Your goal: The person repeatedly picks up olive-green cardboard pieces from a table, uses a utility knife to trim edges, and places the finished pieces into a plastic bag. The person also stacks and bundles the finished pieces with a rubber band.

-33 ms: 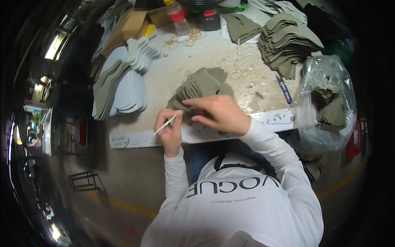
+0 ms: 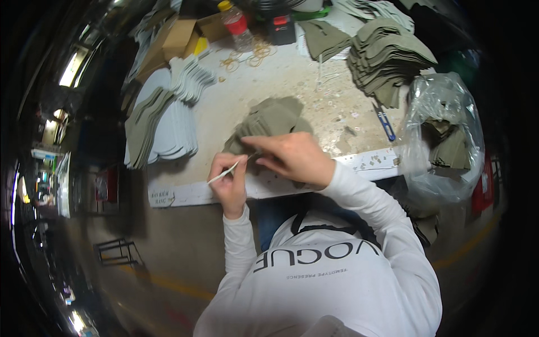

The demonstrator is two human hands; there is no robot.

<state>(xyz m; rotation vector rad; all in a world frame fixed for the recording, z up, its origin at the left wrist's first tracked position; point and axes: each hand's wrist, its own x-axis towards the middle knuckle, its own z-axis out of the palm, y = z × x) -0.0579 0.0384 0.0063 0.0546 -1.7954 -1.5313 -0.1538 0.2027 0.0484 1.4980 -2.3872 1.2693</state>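
My left hand (image 2: 229, 184) is closed at the table's front edge, thumb against fingers. It pinches a thin white strip (image 2: 223, 172) that slants down to the left. Close on its right, my right hand (image 2: 300, 158) reaches in with the index finger stretched over and the thumb below. Something small and dark shows between those fingers; its kind is too unclear to name. Just beyond both hands, a fanned pile of olive-green fabric pieces (image 2: 275, 115) lies on the white table (image 2: 224, 92). The right hand partly covers the pile's near side.
Stacks of pale grey pieces (image 2: 178, 126) and olive pieces (image 2: 147, 126) lie left. Blue-handled thread snips (image 2: 385, 122) rest near a clear plastic bag (image 2: 443, 188) holding olive pieces. A larger olive stack (image 2: 387, 56) is back right. A bottle (image 2: 237, 25) and rubber bands (image 2: 255, 54) stand far back.
The view has shifted slightly. Both hands stay almost in place, and the white strip in my left hand lies at a slightly flatter slant.
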